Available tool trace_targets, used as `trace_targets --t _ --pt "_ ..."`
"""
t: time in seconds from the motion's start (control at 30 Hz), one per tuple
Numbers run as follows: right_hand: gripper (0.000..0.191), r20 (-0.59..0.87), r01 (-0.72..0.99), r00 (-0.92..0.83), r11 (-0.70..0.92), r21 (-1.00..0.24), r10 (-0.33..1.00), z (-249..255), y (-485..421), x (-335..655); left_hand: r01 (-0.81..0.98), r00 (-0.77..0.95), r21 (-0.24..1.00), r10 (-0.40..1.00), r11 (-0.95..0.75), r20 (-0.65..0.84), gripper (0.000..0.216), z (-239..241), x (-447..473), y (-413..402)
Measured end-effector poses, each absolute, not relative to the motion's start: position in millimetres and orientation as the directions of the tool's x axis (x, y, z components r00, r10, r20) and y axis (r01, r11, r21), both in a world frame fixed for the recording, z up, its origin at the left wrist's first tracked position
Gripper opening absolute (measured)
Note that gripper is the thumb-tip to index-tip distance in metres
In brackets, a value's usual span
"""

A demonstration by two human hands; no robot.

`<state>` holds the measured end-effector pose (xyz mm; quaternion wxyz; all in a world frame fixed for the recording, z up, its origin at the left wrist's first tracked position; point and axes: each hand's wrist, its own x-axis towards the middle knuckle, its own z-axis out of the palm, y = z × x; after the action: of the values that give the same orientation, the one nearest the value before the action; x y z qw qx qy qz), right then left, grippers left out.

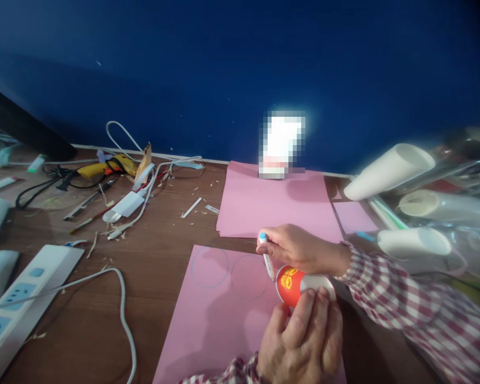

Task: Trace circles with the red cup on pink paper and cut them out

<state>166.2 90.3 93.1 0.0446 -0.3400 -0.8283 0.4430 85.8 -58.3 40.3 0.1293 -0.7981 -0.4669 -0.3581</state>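
My left hand (304, 336) presses down on a red and white paper cup (294, 285) that stands upside down on a pink sheet of paper (208, 330). My right hand (300, 248) grips a white marker with a blue cap (267, 257), its tip at the cup's left edge. Two drawn circles (228, 269) lie on the pink sheet just left of the cup. Both wrists wear red checked sleeves.
A stack of pink paper (272, 205) lies behind, with a blurred white object at its far edge. White paper cups (388, 170) lie on their sides at right. A power strip (20, 298) with a white cable (122, 304) sits at left; a yellow tool (104, 168), wires and scraps behind.
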Motion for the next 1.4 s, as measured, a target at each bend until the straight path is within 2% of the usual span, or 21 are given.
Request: trace_targets --t 0.33,0.7,0.93,1.2,1.4 --pt "0.024 -0.219 0.535 -0.760 0.396 -0.746 0.612 91.2 91.1 166.9 0.836 0.318 0.122 0.653 -0.535 0.688 0.026 40.8 85.3 -58.2" --pt "0.029 -0.146 0.589 -0.649 0.371 -0.718 0.747 81.7 96.3 192.1 0.846 0.336 0.112 0.684 -0.521 0.648 0.028 41.1 85.0 -60.1" --pt "0.028 -0.127 0.606 -0.497 0.239 -0.759 0.858 74.9 86.1 222.5 0.845 0.324 0.142 0.706 -0.515 0.630 0.032 37.1 86.4 -66.2" --pt "0.025 -0.084 0.523 -0.248 0.061 -0.850 0.965 68.1 48.7 251.8 0.818 0.411 0.119 0.716 -0.563 0.564 0.039 44.3 82.0 -65.7" --pt "0.030 -0.090 0.425 -0.050 -0.061 -0.903 0.995 53.4 18.2 267.9 0.812 0.457 0.112 0.743 -0.573 0.488 0.046 47.1 79.4 -67.2"
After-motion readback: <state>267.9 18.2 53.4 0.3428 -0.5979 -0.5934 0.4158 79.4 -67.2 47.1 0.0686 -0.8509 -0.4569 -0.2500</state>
